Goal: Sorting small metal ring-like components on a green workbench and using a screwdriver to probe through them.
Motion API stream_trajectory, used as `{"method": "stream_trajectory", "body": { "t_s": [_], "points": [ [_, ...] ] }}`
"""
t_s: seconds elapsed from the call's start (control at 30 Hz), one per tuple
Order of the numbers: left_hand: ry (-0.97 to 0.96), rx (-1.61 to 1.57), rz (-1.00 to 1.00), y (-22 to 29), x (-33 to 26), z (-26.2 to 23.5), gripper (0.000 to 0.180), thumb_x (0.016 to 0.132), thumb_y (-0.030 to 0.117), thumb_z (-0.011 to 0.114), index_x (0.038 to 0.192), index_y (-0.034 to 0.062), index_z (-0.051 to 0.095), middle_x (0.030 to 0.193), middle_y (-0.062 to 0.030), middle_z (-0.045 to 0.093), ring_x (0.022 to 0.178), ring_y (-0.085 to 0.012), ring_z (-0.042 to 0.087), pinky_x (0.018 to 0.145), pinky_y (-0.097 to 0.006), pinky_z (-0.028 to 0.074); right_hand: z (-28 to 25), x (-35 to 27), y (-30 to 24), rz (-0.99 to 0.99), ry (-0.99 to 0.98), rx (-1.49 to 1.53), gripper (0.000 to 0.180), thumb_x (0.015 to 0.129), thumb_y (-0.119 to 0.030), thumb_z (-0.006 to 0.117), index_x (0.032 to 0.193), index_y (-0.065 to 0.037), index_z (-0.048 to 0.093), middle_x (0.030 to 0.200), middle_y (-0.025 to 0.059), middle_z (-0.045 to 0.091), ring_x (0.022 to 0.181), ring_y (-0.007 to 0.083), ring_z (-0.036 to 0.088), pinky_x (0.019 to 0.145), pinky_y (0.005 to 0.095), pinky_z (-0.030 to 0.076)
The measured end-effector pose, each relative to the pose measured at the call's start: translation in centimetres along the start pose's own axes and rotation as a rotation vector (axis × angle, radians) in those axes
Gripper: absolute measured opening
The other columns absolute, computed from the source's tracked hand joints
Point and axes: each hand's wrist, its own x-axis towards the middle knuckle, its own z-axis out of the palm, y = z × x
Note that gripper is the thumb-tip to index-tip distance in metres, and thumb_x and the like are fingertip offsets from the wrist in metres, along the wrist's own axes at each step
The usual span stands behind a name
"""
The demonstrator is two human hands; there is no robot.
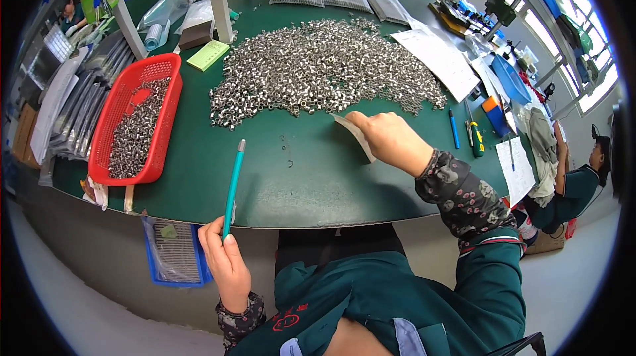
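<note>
My left hand (226,264) is closed around the lower end of a slim teal pen-like stick (234,187), held upright at the table's front edge; its tip is grey. My right hand (389,136) pinches a thin, slightly bent beige card (355,136), its lower edge on or close to the tabletop. Beyond the card spreads a large heap of small shiny metal rings (311,68). A few tiny loose pieces (289,163) lie between the stick and the card.
At left stands a red plastic basket (98,151) holding more rings, beside stacked plastic-bagged packs (79,111). A yellow-green notepad (208,55) lies near a table post. At right are paper sheets (440,58), a blue pen (454,129), a screwdriver (476,139) and a seated person (583,187).
</note>
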Motion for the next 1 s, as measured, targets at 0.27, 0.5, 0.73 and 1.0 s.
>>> {"method": "stream_trajectory", "body": {
  "t_s": [0.27, 0.5, 0.73, 1.0],
  "points": [
    [-0.019, -0.014, 0.005, -0.1, 0.0, 0.1, 0.026, 0.090, 0.012, 0.036, 0.107, -0.0048, 0.046, 0.100, -0.0161, 0.045, 0.090, -0.0280, 0.045, 0.080, -0.035, 0.036, 0.5, -1.0, 0.1, 0.050, -0.014, -0.103, 0.025, 0.071, 0.001, 0.050, 0.095, -0.003, 0.046, 0.060, 0.0119, 0.055, 0.057, 0.0303, 0.058, 0.051, 0.0398, 0.046],
    [0.013, -0.027, -0.022, -0.5, 0.0, -0.3, 0.027, 0.090, 0.012, 0.036, 0.108, -0.0050, 0.047, 0.101, -0.0153, 0.044, 0.092, -0.0268, 0.045, 0.082, -0.034, 0.036, -1.4, -1.2, 2.1, 0.160, 0.165, 0.241, 0.037, 0.071, 0.002, 0.050, 0.108, -0.003, 0.049, 0.059, 0.0139, 0.055, 0.054, 0.0292, 0.058, 0.051, 0.0367, 0.047],
    [0.036, -0.027, -0.050, -1.7, 0.0, -1.5, 0.029, 0.090, 0.013, 0.036, 0.110, -0.0050, 0.046, 0.102, -0.0152, 0.044, 0.093, -0.0254, 0.045, 0.084, -0.033, 0.035, 0.8, -15.4, 6.8, 0.998, 0.255, 1.175, 0.038, 0.077, 0.004, 0.047, 0.115, 0.003, 0.044, 0.086, 0.0062, 0.059, 0.057, 0.0110, 0.057, 0.036, 0.0210, 0.043],
    [0.001, -0.044, -0.035, -0.6, 0.7, -0.9, 0.029, 0.090, 0.015, 0.036, 0.109, -0.0049, 0.047, 0.104, -0.0154, 0.044, 0.095, -0.0258, 0.044, 0.086, -0.034, 0.035, 6.4, -6.8, -1.5, 0.550, 0.440, 0.784, 0.034, 0.079, -0.004, 0.053, 0.111, 0.003, 0.046, 0.090, 0.0165, 0.060, 0.075, 0.0157, 0.059, 0.067, 0.0297, 0.049]
  ]
}}
